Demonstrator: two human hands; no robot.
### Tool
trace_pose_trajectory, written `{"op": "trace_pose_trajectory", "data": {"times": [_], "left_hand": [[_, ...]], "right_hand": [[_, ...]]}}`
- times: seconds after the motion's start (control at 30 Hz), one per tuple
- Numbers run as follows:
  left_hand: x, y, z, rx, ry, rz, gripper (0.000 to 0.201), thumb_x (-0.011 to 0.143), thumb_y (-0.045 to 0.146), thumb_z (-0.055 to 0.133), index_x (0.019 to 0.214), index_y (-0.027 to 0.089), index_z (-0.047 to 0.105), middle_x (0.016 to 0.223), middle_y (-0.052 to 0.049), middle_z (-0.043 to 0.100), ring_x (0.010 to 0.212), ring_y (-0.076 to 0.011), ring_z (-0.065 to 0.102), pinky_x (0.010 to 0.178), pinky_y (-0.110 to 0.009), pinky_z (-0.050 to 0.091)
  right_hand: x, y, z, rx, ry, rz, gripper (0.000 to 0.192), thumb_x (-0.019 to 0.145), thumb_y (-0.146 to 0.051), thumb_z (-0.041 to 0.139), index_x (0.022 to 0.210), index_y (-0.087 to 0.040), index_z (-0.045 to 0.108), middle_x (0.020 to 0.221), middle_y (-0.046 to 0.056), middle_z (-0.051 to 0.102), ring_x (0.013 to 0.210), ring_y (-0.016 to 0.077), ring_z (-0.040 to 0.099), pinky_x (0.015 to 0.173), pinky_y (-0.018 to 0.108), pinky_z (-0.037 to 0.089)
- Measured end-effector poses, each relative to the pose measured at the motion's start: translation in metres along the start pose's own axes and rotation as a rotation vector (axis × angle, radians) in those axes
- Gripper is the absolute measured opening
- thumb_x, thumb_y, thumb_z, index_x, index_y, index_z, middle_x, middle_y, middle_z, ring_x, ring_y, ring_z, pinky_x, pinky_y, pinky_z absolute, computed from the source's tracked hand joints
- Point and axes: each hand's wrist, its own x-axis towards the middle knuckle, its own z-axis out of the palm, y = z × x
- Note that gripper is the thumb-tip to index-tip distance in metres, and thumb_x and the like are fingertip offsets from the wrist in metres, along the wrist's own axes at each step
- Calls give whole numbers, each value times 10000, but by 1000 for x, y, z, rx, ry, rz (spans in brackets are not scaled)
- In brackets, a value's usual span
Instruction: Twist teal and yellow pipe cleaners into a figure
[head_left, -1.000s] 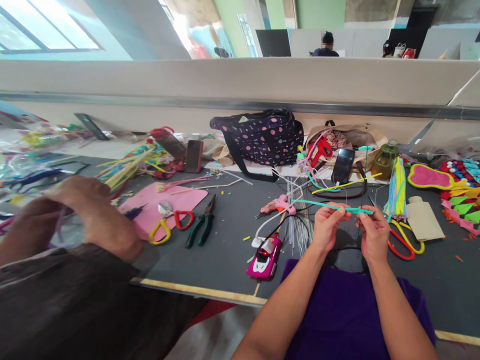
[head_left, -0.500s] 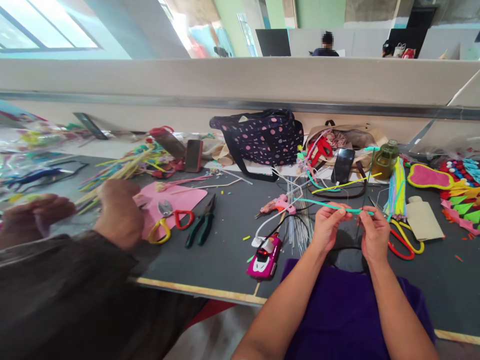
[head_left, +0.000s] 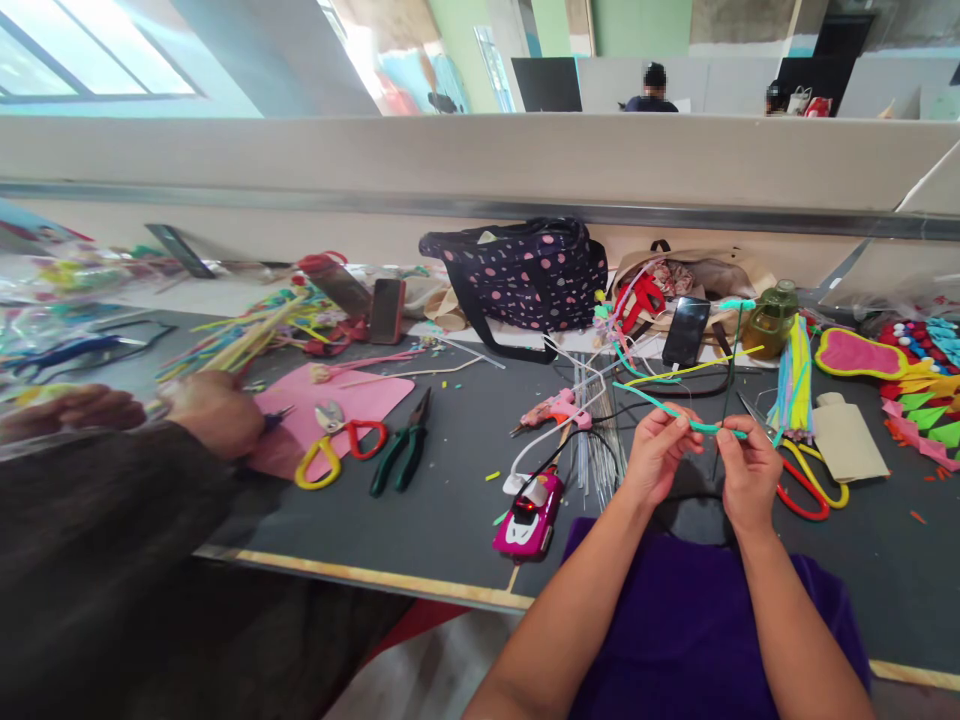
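Both hands are raised above the near edge of the dark table (head_left: 450,500), working one teal pipe cleaner (head_left: 660,405). Left hand (head_left: 656,455) has thumb and forefinger pinched shut on the pipe cleaner's middle stretch, the other fingers curled in. Right hand (head_left: 746,470) is pinched closed on its right end, just right of the left hand, the two nearly touching. From the left hand's pinch the pipe cleaner runs up and to the left, free in the air, its tip above the pink glue gun (head_left: 553,410). A thin dark wire stem (head_left: 729,380) rises from beside the right hand's fingers; whether the hand holds it too cannot be told. Left of the left hand, on the table: a pink toy car (head_left: 525,520) near the table's edge, further left green-handled pliers (head_left: 405,450) and scissors (head_left: 337,445) on a pink felt sheet (head_left: 337,395). A co-worker's hand (head_left: 214,410) rests at that sheet's left edge. Beyond the hands stands a polka-dot bag (head_left: 525,270); right of the right hand lie red-and-yellow scissors (head_left: 806,485).
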Motion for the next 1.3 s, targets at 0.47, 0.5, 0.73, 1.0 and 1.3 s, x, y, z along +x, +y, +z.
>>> {"op": "trace_pose_trajectory", "data": {"times": [0.47, 0.5, 0.73, 1.0, 1.3], "left_hand": [[0, 0, 2, -7, 7, -32, 229, 681, 285, 778, 761, 103, 664, 745, -40, 662, 616, -99, 628, 607, -199, 532], [0, 0, 1, -10, 6, -37, 229, 680, 284, 778, 765, 104, 666, 746, -40, 663, 615, -99, 629, 609, -199, 532], [0, 0, 0, -26, -31, -44, 202, 697, 262, 764, 770, 100, 669, 738, -39, 657, 611, -96, 626, 615, -198, 531], [0, 0, -1, -42, -39, -66, 215, 691, 269, 768, 760, 102, 651, 730, -28, 632, 584, -86, 603, 612, -203, 528], [0, 3, -2, 4, -52, -82, 245, 674, 299, 774, 768, 107, 652, 770, -17, 589, 598, -84, 574, 557, -204, 518]], "right_hand": [[-1, 5, 0, 6, 55, -7, 158, 784, -336, 670, 831, -189, 637, 775, -2, 607, 678, 124, 553, 629, 246, 447], [-1, 5, 0, 8, 56, -1, 164, 782, -340, 673, 832, -189, 636, 774, -2, 606, 672, 124, 549, 626, 246, 446], [-1, 6, 0, 58, 43, 10, 154, 779, -326, 682, 839, -192, 639, 762, -8, 600, 664, 113, 539, 619, 233, 435], [0, 5, 1, 17, 22, -11, 162, 793, -346, 660, 825, -190, 628, 780, -1, 591, 674, 120, 539, 629, 244, 437], [0, 6, -1, 38, -3, -1, 154, 796, -333, 662, 839, -190, 628, 807, -1, 585, 669, 112, 534, 603, 232, 429]]}}
